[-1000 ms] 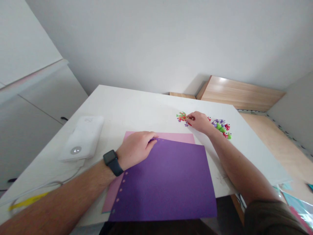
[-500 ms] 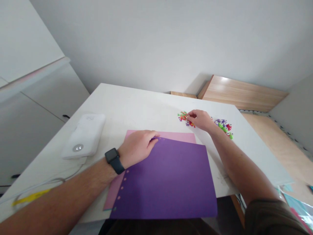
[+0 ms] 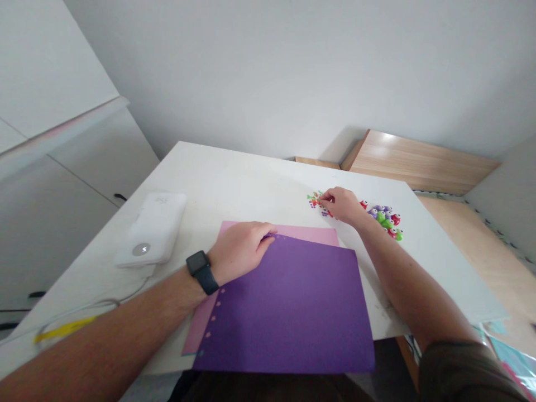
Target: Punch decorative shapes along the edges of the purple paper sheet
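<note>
Left hand [image 3: 239, 251] pinching the purple paper sheet [image 3: 288, 312] by its far edge, over a pink sheet [image 3: 312, 233], right hand [image 3: 342, 205] fingertips-down at tiny multicoloured pieces [image 3: 314, 203], whether gripping one unclear.

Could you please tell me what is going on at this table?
A person's left hand holds a purple sheet near its far left corner, over a pink sheet. The right hand is at a pile of tiny coloured pieces; whether it grips one is hidden. Round, eyed figures lie beyond that forearm.
</note>
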A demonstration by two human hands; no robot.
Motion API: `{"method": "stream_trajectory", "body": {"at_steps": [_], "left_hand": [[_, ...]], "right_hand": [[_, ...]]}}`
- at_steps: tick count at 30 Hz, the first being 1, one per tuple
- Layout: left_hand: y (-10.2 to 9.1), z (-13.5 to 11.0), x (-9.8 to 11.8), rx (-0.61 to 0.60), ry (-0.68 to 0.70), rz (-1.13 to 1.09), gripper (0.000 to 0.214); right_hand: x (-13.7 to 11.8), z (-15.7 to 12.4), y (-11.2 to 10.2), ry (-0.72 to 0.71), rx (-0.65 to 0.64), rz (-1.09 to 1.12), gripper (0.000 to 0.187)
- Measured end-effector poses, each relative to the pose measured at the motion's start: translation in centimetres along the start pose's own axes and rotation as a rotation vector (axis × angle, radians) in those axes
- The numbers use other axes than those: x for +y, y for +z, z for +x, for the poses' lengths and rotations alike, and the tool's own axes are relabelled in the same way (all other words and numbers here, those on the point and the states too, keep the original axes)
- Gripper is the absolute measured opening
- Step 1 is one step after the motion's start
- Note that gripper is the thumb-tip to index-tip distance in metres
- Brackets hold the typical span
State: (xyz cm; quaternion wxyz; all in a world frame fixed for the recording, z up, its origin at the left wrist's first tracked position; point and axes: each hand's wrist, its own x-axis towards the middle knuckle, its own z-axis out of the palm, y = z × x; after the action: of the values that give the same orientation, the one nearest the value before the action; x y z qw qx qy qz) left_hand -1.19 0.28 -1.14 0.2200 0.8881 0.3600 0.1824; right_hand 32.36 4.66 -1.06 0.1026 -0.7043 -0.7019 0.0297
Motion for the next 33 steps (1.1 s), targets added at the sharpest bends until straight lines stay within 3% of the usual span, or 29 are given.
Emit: {"method": "stream_trajectory", "body": {"at_steps": [9, 14, 19, 24, 33], "left_hand": [[-0.1, 0.0, 0.1, -0.003, -0.004, 0.002, 0.025], [0.0, 0.0, 0.1, 0.000, -0.011, 0.002, 0.025], [-0.1, 0.0, 0.1, -0.003, -0.005, 0.001, 0.025], [-0.2, 0.1, 0.0, -0.014, -0.005, 0.014, 0.026], [0.0, 0.0, 0.1, -0.011, -0.008, 0.012, 0.025]], "right_hand": [[1.2, -1.5, -2.3, -0.004, -0.011, 0.026, 0.025], [1.6, -1.9, -2.4, -0.007, 0.031, 0.036, 0.028], [0.3, -1.7, -0.9, -0.201, 0.035, 0.063, 0.034], [-1.4, -1.3, 0.4, -0.372, -0.062, 0.064, 0.041], [-0.2, -2.6, -1.6, -0.321, -0.121, -0.009, 0.043]]}}
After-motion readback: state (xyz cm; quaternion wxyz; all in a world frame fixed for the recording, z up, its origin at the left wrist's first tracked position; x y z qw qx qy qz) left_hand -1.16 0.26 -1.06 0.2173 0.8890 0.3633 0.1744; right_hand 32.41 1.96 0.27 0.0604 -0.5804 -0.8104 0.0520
